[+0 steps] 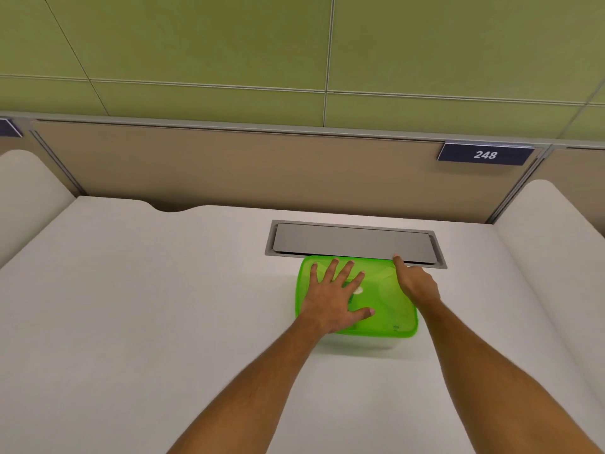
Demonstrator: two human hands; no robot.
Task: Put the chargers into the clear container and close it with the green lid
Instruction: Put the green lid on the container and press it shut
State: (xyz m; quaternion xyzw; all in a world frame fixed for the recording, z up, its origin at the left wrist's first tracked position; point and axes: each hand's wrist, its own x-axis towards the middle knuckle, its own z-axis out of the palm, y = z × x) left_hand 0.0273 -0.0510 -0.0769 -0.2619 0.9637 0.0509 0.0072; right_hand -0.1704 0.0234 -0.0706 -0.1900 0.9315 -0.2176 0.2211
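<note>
the green lid [386,290] sat on the clear container [360,343] on the bench [163,306], the left hand [334,301] flat with fingers [330,268] spread, the right hand [417,285] fingering its far corner, grasping nothing; pressing each corner evenly would likely seat it.

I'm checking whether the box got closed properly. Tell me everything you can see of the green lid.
The green lid is a translucent bright green, plastic-looking rounded rectangle with a raised rim. It lies flat on top of the clear container, on the white desk just in front of the grey cable hatch. The left hand presses flat on it with fingers spread; the right hand touches its far right corner. Whether it has snapped shut cannot be told.
</note>
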